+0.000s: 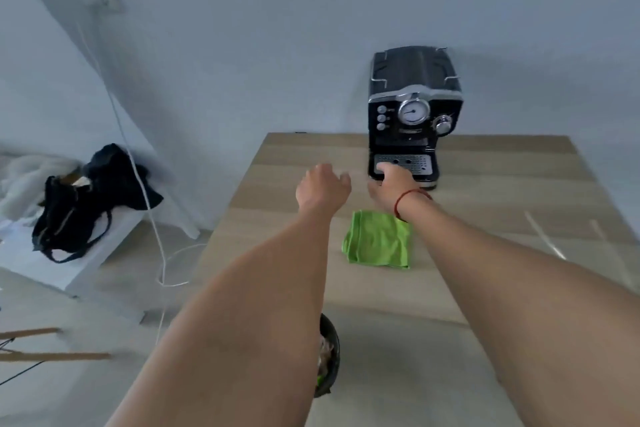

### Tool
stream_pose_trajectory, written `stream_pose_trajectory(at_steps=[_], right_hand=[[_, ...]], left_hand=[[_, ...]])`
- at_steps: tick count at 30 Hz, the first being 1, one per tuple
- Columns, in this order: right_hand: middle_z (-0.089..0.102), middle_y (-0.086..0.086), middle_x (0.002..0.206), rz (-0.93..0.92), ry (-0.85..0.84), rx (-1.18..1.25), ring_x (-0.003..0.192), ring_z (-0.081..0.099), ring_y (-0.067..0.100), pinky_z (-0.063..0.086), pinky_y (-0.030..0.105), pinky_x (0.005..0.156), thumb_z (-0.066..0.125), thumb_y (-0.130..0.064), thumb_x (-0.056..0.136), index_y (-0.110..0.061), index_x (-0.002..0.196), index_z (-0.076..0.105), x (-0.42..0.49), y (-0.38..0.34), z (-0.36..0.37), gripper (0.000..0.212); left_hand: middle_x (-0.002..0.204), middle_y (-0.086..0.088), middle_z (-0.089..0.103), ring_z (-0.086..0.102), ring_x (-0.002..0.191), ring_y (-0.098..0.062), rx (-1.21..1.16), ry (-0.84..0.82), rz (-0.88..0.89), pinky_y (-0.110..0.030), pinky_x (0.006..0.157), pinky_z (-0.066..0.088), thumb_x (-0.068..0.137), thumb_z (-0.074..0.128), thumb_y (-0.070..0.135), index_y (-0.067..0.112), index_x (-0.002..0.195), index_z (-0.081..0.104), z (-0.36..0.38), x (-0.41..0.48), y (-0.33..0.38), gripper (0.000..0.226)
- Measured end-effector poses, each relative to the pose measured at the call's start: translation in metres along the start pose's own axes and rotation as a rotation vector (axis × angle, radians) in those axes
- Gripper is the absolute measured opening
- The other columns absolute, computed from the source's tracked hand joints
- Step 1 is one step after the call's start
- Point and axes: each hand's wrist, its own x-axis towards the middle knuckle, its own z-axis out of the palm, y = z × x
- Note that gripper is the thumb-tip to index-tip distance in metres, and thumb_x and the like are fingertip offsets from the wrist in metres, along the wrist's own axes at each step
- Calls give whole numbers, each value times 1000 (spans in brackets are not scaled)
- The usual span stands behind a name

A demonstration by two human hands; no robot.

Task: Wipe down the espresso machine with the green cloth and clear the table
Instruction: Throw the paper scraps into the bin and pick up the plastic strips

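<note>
Here the espresso machine [414,114] stands upright at 12 o'clock on the table [485,270], its front facing 6 o'clock and its long axis vertical. The green cloth [379,239] lies flat just at its 6 o'clock, folded nearly square. The right hand [391,180] has fingertips on the drip tray [415,163]; whether they hook its lip I cannot tell. The left hand [323,187] hovers loosely spread, holding nothing. Tugging the tray could slop water, and the left forearm could knock the bowl [329,357] at the near edge.
</note>
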Motion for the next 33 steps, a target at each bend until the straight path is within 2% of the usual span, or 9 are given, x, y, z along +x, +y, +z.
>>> stream_pose_trajectory(at_steps=[5, 11, 19, 23, 25, 28, 30, 33], right_hand=[[52, 19, 137, 187, 81, 2, 125, 50, 34, 42, 38, 103, 50, -22, 91, -3, 135, 47, -2, 123, -63, 48], [57, 21, 131, 321, 117, -33, 122, 53, 34, 44, 37, 101, 53, -19, 90, 2, 125, 54, 4, 257, -112, 41], [55, 17, 127, 633, 145, -161, 119, 54, 34, 45, 38, 95, 52, -16, 88, -8, 129, 52, 10, 397, -145, 42], [51, 17, 124, 786, 109, -161, 117, 53, 36, 47, 41, 93, 56, -16, 84, -10, 124, 52, 6, 438, -147, 41], [53, 17, 124, 821, 93, -149, 115, 56, 37, 48, 40, 94, 55, -13, 84, -9, 121, 54, 2, 450, -143, 37], [63, 19, 118, 815, 64, -156, 111, 61, 35, 50, 36, 88, 51, -8, 88, -5, 116, 61, 5, 457, -141, 30], [66, 19, 113, 811, 45, -151, 108, 63, 34, 51, 32, 83, 52, -7, 89, -2, 112, 64, 9, 450, -141, 26], [68, 19, 111, 741, 63, -94, 106, 64, 34, 51, 32, 83, 53, -10, 89, -3, 109, 69, 20, 419, -139, 26]], left_hand=[[120, -11, 62, 59, 111, -32, -13, -151, 83, -37, 87, 47, 92, 48, 39, 11, 117, 61, 94, -11, 91, 40], [133, -11, 55, 51, 125, -31, 37, -343, 100, -37, 97, 43, 94, 48, 37, 13, 130, 53, 212, -34, 182, 44], [126, -10, 57, 57, 117, -30, 2, -525, -38, -39, 95, 47, 92, 50, 43, 11, 120, 58, 339, -45, 255, 43], [120, -6, 61, 60, 114, -29, 5, -570, -143, -35, 89, 50, 80, 64, 49, 11, 120, 56, 376, -51, 279, 56], [122, -5, 60, 60, 116, -27, 27, -586, -193, -34, 89, 50, 79, 69, 38, 13, 122, 56, 388, -55, 283, 51], [130, -11, 55, 56, 121, -31, 4, -576, -220, -37, 95, 49, 88, 59, 15, 7, 126, 54, 395, -53, 280, 39], [130, -14, 54, 55, 121, -33, -9, -565, -209, -38, 96, 49, 89, 56, 9, 4, 125, 54, 390, -50, 276, 37], [125, -16, 58, 58, 117, -35, -36, -494, -214, -38, 94, 51, 87, 57, 6, 3, 120, 57, 369, -43, 261, 33]])
